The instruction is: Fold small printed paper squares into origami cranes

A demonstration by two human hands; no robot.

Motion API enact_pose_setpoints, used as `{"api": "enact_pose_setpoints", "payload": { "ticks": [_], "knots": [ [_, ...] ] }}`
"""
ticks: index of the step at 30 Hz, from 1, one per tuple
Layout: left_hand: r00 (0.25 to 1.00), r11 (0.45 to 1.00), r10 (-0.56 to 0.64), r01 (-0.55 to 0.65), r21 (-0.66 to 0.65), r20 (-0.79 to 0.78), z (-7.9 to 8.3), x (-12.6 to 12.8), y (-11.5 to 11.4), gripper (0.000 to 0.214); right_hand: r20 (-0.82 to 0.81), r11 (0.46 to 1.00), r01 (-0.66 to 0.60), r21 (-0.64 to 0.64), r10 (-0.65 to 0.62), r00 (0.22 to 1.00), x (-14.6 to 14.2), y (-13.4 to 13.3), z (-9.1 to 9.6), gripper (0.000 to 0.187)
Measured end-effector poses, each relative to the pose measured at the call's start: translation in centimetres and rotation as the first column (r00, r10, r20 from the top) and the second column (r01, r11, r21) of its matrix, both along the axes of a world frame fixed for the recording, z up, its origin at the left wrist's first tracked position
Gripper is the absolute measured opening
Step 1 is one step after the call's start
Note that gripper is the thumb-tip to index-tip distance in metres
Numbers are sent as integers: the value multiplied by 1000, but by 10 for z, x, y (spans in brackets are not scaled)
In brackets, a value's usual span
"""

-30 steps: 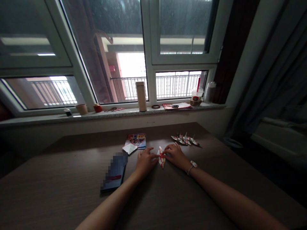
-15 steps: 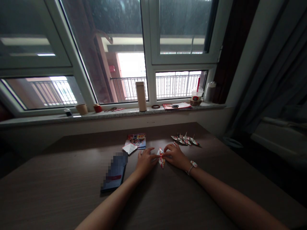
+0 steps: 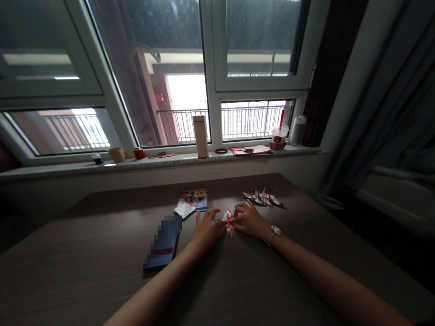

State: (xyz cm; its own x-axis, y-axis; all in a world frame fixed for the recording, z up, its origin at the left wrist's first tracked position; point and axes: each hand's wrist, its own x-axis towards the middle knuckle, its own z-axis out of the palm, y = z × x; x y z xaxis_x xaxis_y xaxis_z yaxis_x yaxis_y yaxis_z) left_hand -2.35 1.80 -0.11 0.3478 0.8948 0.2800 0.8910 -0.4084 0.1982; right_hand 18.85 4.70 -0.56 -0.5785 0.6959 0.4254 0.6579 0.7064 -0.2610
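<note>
A narrow diamond of folded patterned paper (image 3: 230, 232) lies on the brown table between my two hands. My left hand (image 3: 207, 227) presses the paper's left side with its index finger, the other fingers loosely curled. From the right, my right hand (image 3: 250, 221) pinches its edge with thumb and fingertips, and a bracelet circles that wrist. Behind my right hand stands a row of several folded paper cranes (image 3: 262, 197). A white folded paper (image 3: 185, 210) overlaps a colourful printed sheet (image 3: 195, 198) beyond my left hand. My fingertips partly cover the diamond's middle.
A dark phone (image 3: 162, 246) lies left of my left forearm. Along the windowsill (image 3: 152, 163) stand a tall beige flask (image 3: 200, 136), a paper cup (image 3: 116, 155), a drink cup with a red straw (image 3: 279, 133) and a grey bottle (image 3: 298, 130). Scissors (image 3: 248, 150) rest on papers there.
</note>
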Motion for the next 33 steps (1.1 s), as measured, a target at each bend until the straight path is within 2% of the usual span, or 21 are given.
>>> {"api": "enact_pose_setpoints", "payload": {
  "ticks": [5, 10, 18, 25, 30, 33],
  "knots": [
    [998, 998, 61, -62, -23, -21, 6, 2, -4, 23, -17, 998, 43, -33, -44, 999, 2, 2, -2, 15],
    [997, 999, 34, -32, 25, -69, 8, 4, -9, 25, -16, 999, 37, 0, -37, 999, 2, 2, -3, 16],
    [995, 986, 100, -100, 134, 13, 3, -3, -10, 19, -109, 997, 64, -47, -69, 992, 2, 2, -10, 12],
    [1000, 980, 16, -11, 198, -24, 2, 0, -8, 17, -99, 995, 75, -66, -82, 992, 3, 2, -8, 13],
    [1000, 982, 26, -24, 187, -5, 4, -1, -8, 16, -128, 993, 107, -56, -113, 985, 4, 4, -9, 9],
    [999, 983, 29, -31, 183, 15, 2, -2, -8, 16, -143, 986, 150, -74, -159, 977, 4, 4, -9, 14]
  ]
}}
